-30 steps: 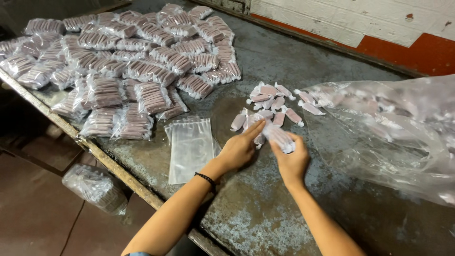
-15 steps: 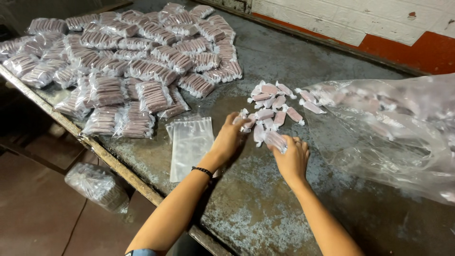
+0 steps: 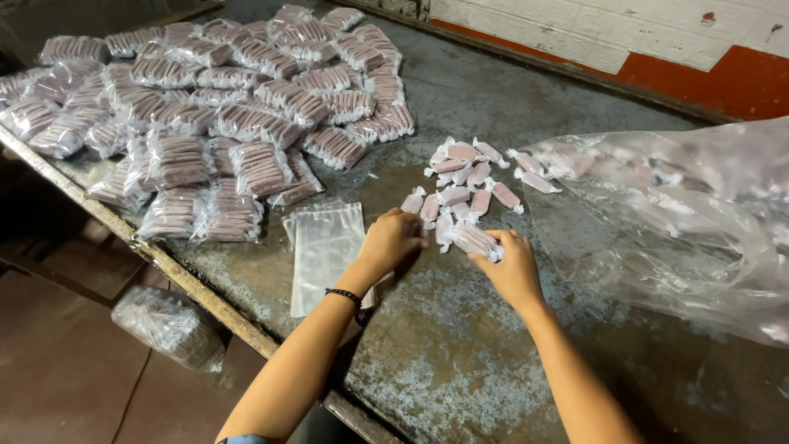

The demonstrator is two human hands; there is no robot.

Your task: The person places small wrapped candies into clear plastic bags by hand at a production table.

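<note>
Pink wrapped candies (image 3: 460, 193) lay in a loose scatter near the middle of the worn metal table (image 3: 460, 353), and both of the person's hands worked at the near edge of that scatter. The right hand (image 3: 511, 267) had its fingers curled around a small gathered bunch of candies (image 3: 477, 240), gripping them against the tabletop. The left hand (image 3: 390, 242), with a dark band at the wrist, rested cupped just beside the nearest candies at the left of the scatter, its fingers bent under; whether it pinched anything could not be told from this angle. Just to the left of that hand, touching the wrist's side, lay a flat stack of empty clear bags (image 3: 325, 247), reaching toward the table's near edge. A large clear plastic sack (image 3: 682, 214) sprawled over the right side of the table, more pink candies showing dimly through it and a few spilling from its mouth toward the scatter. Across the far left part of the table, well apart from the hands, spread a broad heap of filled packets (image 3: 222, 107), each holding a tight row of candies. Judged from this, much of the packing looked done, given that heap, yet a good deal seemed left: the loose scatter, the sack's contents and the unused bags. Below the table's near edge, on the floor, sat another clear bag with packets inside (image 3: 168, 325).
</note>
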